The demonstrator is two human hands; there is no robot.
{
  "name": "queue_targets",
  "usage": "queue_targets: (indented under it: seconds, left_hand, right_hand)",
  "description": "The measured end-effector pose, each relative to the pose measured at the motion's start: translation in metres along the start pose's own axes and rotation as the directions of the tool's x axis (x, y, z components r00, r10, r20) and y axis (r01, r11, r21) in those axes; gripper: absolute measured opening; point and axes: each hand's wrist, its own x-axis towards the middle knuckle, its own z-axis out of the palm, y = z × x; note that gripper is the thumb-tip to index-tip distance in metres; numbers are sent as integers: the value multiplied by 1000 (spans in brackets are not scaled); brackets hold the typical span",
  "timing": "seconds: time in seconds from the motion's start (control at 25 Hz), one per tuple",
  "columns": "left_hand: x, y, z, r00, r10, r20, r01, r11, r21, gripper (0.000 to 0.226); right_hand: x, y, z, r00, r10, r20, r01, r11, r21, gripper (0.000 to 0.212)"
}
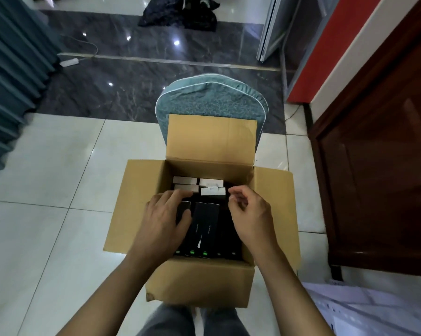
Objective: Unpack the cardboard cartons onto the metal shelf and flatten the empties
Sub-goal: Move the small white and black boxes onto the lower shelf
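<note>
Head view looks down into an open carton (192, 284) that sits on a chair (209, 98) with a teal patterned back. All 4 flaps are folded outward, and the far flap stands up against the chair back. A row of black boxes (205, 221) stands on edge in the near part of the carton, side by side. 4 small white boxes (210, 183) sit in 2 pairs along the far wall.

The left hand (165, 214) reaches into the left side of the carton and grasps the leftmost black box (184, 206). Its fingers lie over the box's far top edge and the thumb presses on the side facing the next box.

The right hand (248, 212) hovers over the right side of the carton, above the black boxes and just beside the nearest white box. Its fingers are curled, with thumb and forefinger tips close together. Whether they pinch anything cannot be told.

A pleated teal curtain (10, 69) hangs at the left. Dark wooden furniture (374, 178) stands at the right, and crumpled white plastic (364, 309) lies near the lower right corner on the tiled floor (46, 178).
</note>
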Motion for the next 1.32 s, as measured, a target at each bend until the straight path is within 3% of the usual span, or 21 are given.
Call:
queue_targets:
  seconds: [0.4, 0.8, 1.32]
  left_hand:
    - [39, -51, 56, 989, -97, 113, 97, 995, 7, 37]
    - [82, -95, 126, 979, -134, 152, 142, 989, -40, 39]
    - [164, -143, 196, 987, -92, 131, 71, 985, 156, 35]
  right_hand:
    - [39, 70, 58, 972, 161, 172, -153, 986, -60, 21]
    - [98, 138, 114, 972, 226, 69, -215, 967, -135, 23]
    - [156, 210, 158, 954, 297, -49, -301, 942, -147, 40]
